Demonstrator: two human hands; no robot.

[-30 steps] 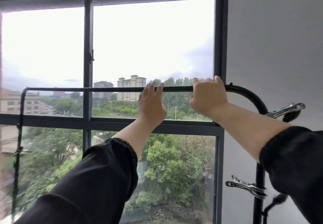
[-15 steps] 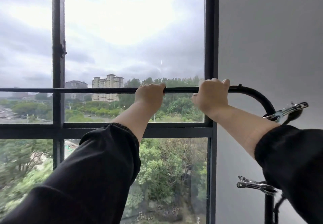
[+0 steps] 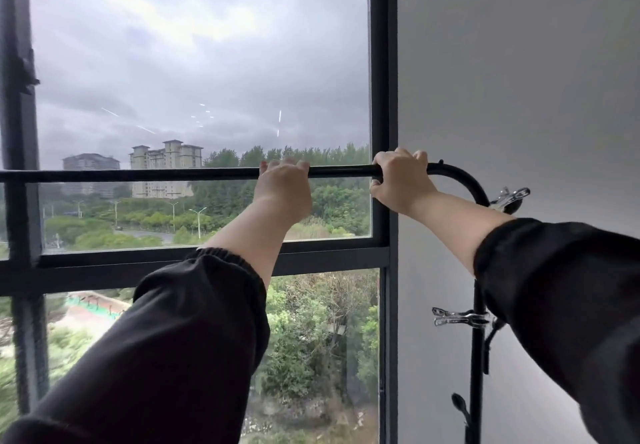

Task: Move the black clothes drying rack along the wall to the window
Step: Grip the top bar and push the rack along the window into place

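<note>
Both of the person's arms are stretched up and forward to the black clothes drying rack, whose top bar runs level across the window at about the height of the far treetops. The left hand lies over the bar from above, fingers curled over its top edge; it looks slightly blurred, and I cannot tell whether the fingers close fully round the bar. The right hand is clenched round the same bar just in front of the window frame's right upright, thumb hooked underneath. The two hands are near one another, with a short bare stretch of bar between them.

To the right of the right hand the bar bends down in a curve and becomes a vertical post standing close against the grey wall. A metal clip sits at the shoulder of that bend, and a second metal clip grips the post lower down. Black sleeves are pushed back from both wrists. The bar's left end runs out of view at the left edge.
</note>
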